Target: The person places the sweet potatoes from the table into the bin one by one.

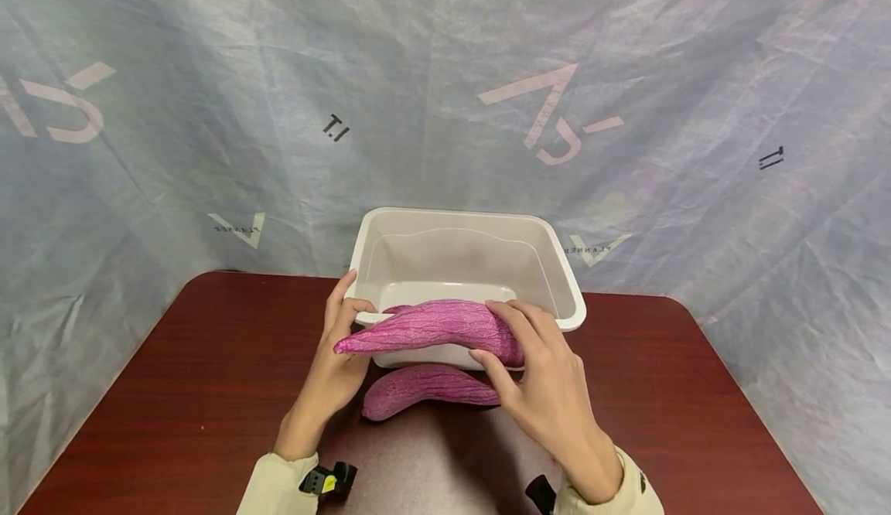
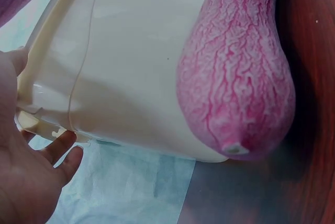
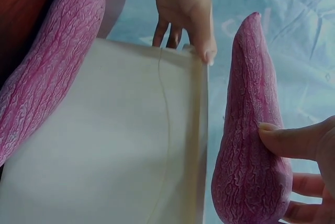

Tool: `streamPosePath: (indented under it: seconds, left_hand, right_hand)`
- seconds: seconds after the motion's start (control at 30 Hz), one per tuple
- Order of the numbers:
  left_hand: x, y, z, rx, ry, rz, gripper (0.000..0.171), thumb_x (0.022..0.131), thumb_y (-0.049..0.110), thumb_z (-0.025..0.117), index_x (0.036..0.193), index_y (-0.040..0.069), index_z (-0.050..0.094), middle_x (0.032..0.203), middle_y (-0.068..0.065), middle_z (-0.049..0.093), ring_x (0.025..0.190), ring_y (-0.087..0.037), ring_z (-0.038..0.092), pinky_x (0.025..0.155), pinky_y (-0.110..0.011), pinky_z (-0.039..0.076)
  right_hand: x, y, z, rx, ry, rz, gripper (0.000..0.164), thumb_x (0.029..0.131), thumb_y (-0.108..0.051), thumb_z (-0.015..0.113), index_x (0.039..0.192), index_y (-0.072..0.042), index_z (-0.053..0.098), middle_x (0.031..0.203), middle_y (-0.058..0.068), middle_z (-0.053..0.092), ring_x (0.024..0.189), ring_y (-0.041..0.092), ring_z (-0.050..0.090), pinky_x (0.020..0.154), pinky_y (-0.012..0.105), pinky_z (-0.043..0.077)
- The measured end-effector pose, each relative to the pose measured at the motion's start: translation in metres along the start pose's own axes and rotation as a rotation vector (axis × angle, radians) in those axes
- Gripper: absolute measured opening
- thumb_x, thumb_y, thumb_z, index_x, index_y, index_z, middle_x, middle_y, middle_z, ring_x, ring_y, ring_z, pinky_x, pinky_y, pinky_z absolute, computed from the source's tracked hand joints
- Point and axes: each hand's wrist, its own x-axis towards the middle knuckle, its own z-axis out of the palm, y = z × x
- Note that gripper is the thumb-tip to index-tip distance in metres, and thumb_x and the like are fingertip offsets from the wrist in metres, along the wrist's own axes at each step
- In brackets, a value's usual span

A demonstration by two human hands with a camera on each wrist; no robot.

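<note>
My right hand [image 1: 550, 383] grips a purple sweet potato [image 1: 425, 328] with veined skin near its thick end, thumb on the near side and fingers over the far side. Its thin tip points left, above the front rim of a white plastic tub [image 1: 462, 219]. At the tub's front left corner, my left hand [image 1: 337, 360] holds the rim. A second sweet potato [image 1: 425, 391] lies on the table against the tub's near side. Inside the tub, a sliver of another purple piece [image 1: 398, 309] shows behind the held one; most of it is hidden.
The tub stands on a dark red wooden table [image 1: 647, 399], close to its back edge. A grey printed sheet [image 1: 418, 74] hangs right behind it and along both sides.
</note>
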Motion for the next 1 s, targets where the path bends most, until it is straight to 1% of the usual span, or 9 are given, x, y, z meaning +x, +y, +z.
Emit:
streamPosePath:
  seconds: [0.13,0.37,0.53,0.63,0.73,0.8,0.87,0.93,1.0]
  left_hand:
    - [0.0,0.0,0.0,0.003,0.008,0.004,0.025,0.095,-0.002,0.062,0.114,0.009,0.051,0.167,-0.012,0.015,0.141,-0.044,0.035,0.095,-0.055,0.042]
    - [0.0,0.0,-0.001,-0.018,0.022,-0.013,0.025,0.094,-0.006,0.06,0.112,0.01,0.052,0.167,-0.01,0.016,0.144,-0.045,0.032,0.101,-0.061,0.039]
    - [0.0,0.0,-0.001,-0.008,0.03,-0.019,0.021,0.096,0.0,0.061,0.113,0.01,0.055,0.167,-0.01,0.017,0.145,-0.043,0.034,0.102,-0.063,0.041]
    - [0.0,0.002,-0.001,-0.01,0.027,-0.047,0.022,0.098,0.007,0.062,0.119,0.013,0.057,0.168,-0.005,0.015,0.148,-0.039,0.032,0.107,-0.064,0.036]
    - [-0.001,0.003,-0.001,-0.017,0.017,-0.074,0.031,0.1,0.011,0.06,0.13,0.017,0.057,0.169,0.0,0.012,0.151,-0.034,0.029,0.113,-0.061,0.03]
    - [-0.001,0.003,-0.001,-0.023,0.012,-0.087,0.044,0.1,0.011,0.06,0.142,0.02,0.051,0.169,0.001,0.012,0.151,-0.032,0.031,0.116,-0.054,0.031]
    - [0.0,0.003,-0.001,-0.029,0.007,-0.097,0.057,0.101,0.011,0.059,0.153,0.023,0.039,0.168,0.003,0.012,0.15,-0.03,0.033,0.117,-0.045,0.032]
    - [0.0,0.003,-0.001,-0.03,0.004,-0.088,0.062,0.1,0.01,0.059,0.155,0.023,0.035,0.169,0.001,0.012,0.15,-0.032,0.033,0.117,-0.044,0.031]
    - [0.0,0.002,0.0,-0.028,0.005,-0.076,0.054,0.1,0.009,0.059,0.15,0.022,0.041,0.169,0.0,0.012,0.15,-0.034,0.031,0.117,-0.049,0.031]
  right_hand:
    - [0.001,0.004,0.001,0.002,0.012,0.027,0.053,0.081,-0.031,0.084,0.129,-0.02,0.064,0.124,0.001,0.064,0.114,0.018,0.062,0.075,0.046,0.056]
    - [0.01,0.006,0.004,0.012,0.018,0.018,0.053,0.082,-0.033,0.082,0.13,-0.02,0.064,0.125,0.002,0.065,0.116,0.019,0.062,0.079,0.048,0.056]
    - [0.018,0.008,0.007,0.022,0.023,0.014,0.052,0.083,-0.031,0.082,0.131,-0.019,0.064,0.125,0.002,0.065,0.116,0.019,0.061,0.078,0.047,0.056]
    - [0.021,0.01,0.01,0.022,0.037,0.019,0.052,0.083,-0.03,0.082,0.13,-0.019,0.064,0.124,0.002,0.065,0.116,0.021,0.061,0.078,0.047,0.056]
    - [0.023,0.012,0.014,0.022,0.058,0.016,0.052,0.082,-0.029,0.084,0.13,-0.018,0.065,0.124,0.003,0.065,0.116,0.022,0.062,0.082,0.047,0.055]
    - [0.025,0.014,0.017,0.019,0.065,0.008,0.053,0.082,-0.028,0.084,0.13,-0.017,0.065,0.124,0.004,0.065,0.117,0.023,0.061,0.085,0.047,0.055]
    - [0.028,0.016,0.02,0.021,0.064,0.0,0.054,0.082,-0.027,0.084,0.13,-0.016,0.064,0.125,0.005,0.065,0.117,0.025,0.061,0.089,0.047,0.053]
    - [0.032,0.018,0.022,0.02,0.056,0.002,0.054,0.081,-0.026,0.084,0.131,-0.016,0.064,0.125,0.006,0.065,0.116,0.026,0.061,0.091,0.048,0.053]
    - [0.036,0.019,0.024,0.022,0.043,0.012,0.055,0.081,-0.025,0.084,0.131,-0.016,0.063,0.125,0.007,0.064,0.117,0.027,0.061,0.092,0.049,0.052]
